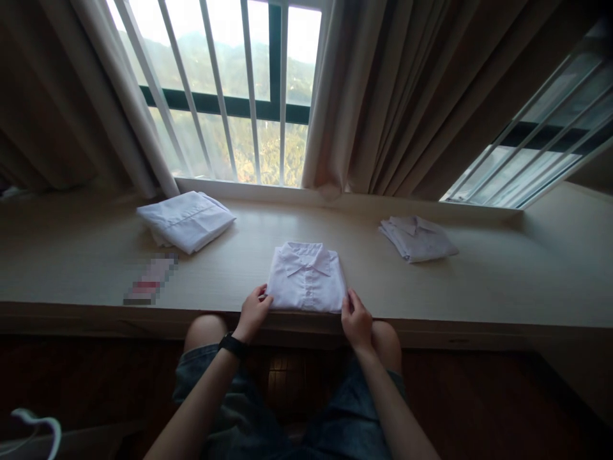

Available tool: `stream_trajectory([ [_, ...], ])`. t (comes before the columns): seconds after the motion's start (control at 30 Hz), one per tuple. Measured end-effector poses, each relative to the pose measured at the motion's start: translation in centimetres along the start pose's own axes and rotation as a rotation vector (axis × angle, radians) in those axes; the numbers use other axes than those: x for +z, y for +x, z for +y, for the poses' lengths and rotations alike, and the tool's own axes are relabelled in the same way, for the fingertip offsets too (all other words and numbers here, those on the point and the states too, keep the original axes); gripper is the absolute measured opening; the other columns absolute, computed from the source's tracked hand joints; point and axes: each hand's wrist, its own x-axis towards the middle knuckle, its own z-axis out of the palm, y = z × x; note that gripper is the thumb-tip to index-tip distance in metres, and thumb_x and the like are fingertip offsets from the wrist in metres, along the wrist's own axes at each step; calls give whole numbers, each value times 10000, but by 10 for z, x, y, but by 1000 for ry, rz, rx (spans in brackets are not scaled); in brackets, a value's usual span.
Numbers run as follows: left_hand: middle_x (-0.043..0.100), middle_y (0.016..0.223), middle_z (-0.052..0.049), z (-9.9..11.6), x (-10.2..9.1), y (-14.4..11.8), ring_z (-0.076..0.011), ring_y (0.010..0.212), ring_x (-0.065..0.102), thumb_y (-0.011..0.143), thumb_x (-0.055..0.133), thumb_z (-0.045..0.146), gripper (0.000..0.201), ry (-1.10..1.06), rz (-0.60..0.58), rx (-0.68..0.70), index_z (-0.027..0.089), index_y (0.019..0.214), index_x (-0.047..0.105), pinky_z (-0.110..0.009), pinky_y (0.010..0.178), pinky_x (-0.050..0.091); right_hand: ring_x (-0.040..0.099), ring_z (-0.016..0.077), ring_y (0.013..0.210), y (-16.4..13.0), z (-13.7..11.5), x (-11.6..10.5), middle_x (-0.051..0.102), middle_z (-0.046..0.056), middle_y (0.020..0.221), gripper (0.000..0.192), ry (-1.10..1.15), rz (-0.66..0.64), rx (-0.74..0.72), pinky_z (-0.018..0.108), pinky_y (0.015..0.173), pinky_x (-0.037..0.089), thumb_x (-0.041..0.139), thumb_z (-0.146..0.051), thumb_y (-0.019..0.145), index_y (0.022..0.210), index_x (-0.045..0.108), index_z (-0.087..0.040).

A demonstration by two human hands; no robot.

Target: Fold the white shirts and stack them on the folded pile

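Bare forearms (196, 406) are stretched over blue denim shorts (242, 406); on the pale wooden bench (502, 281), a folded white cloth shirt (307, 281) is centred between left hand (255, 314) and right hand (357, 321), neither nearer, near corners pinched, collar (307, 257) turned away.

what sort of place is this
Probably a room in a home or dormitory, though I can't tell which: long curtains hang beside a barred window, and a folded white shirt lies on the pale counter below it.

Blk L wristband (233, 345), blu shorts (242, 412)
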Motion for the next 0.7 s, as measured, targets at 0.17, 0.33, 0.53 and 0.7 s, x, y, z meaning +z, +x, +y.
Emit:
stream_trajectory([
  [0.17,635,1271,-180,3,6,-26,-125,642,680,792,765,371,756,-146,-78,-91,135,1447,472,-238,587,535,649,293,1206,-33,-5,-3,668,204,1289,578,239,67,131,469,1053,497,479,-446,937,1395,545,-99],
  [0.33,674,1034,-99,17,18,-30,-95,557,620,724,825,303,691,-317,-73,-260,144,1323,520,-190,475,453,617,285,1250,-41,-12,0,610,227,1352,543,512,130,290,466,1087,479,569,-418,863,1310,540,-111],
  [0.53,662,928,-52,15,15,-50,-137,728,647,664,795,190,419,-557,-77,-285,154,1027,589,-241,611,540,694,239,1083,-65,-16,-3,675,102,1163,442,922,268,658,432,941,588,677,-334,737,1137,538,-210],
  [0.7,673,947,-43,4,17,-81,-137,736,649,633,725,133,411,-795,-79,-387,164,1010,564,-263,638,550,741,227,905,-93,-47,3,731,34,956,424,1334,-124,919,423,830,625,809,-337,705,1039,576,-219],
])
